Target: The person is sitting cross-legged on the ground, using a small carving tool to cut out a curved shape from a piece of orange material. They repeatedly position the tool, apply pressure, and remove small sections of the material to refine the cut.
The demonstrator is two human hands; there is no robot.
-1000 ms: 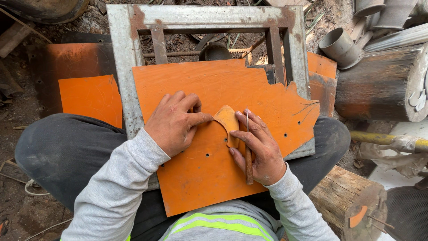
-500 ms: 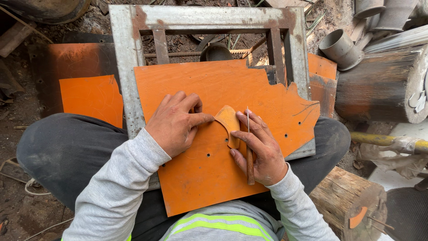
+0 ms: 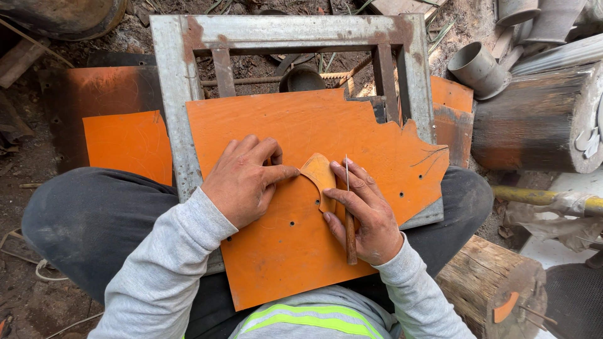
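Daylit dirt ground (image 3: 38,157) strewn with scrap: grey pipe pieces (image 3: 477,66) at upper right, a weathered log (image 3: 534,119), and a wooden stump (image 3: 490,282) below

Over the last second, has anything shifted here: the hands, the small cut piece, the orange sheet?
Nothing visibly changed. The left hand presses the small curved piece flat on the big orange sheet as before, and the right hand keeps its grip on the thin pointed tool beside it. The sheet lies the same on the metal frame.

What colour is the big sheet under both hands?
Orange, scuffed, with small punched holes, the sheet shows best in the head view.
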